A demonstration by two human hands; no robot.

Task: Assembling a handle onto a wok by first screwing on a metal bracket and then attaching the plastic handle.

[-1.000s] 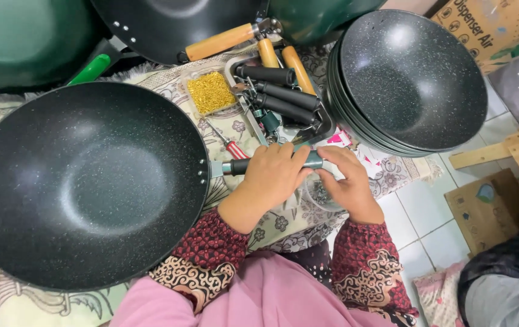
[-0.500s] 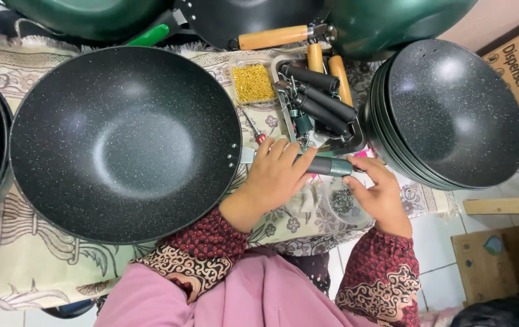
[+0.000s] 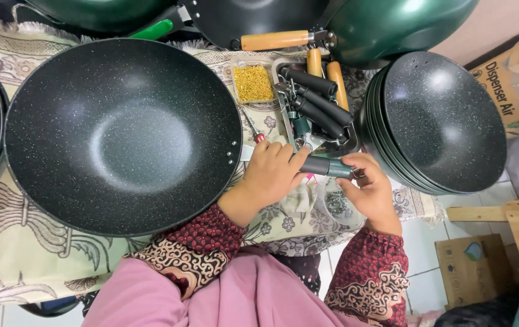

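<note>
The dark handle (image 3: 323,166) lay level at the rim of the big speckled wok (image 3: 123,134) — pinched from both sides. The left hand (image 3: 271,175) curled closed over its inner end by the rivets; the right hand (image 3: 368,184) gripped the green-tipped outer end. To seat it well, I judged the handle wanted holding straight against the wok's bracket, the left hand steadying while the right turned — no tilt. Behind stood a tray of spare handles (image 3: 317,100), a small box of gold screws (image 3: 253,83) and stacked woks (image 3: 444,121).
</note>
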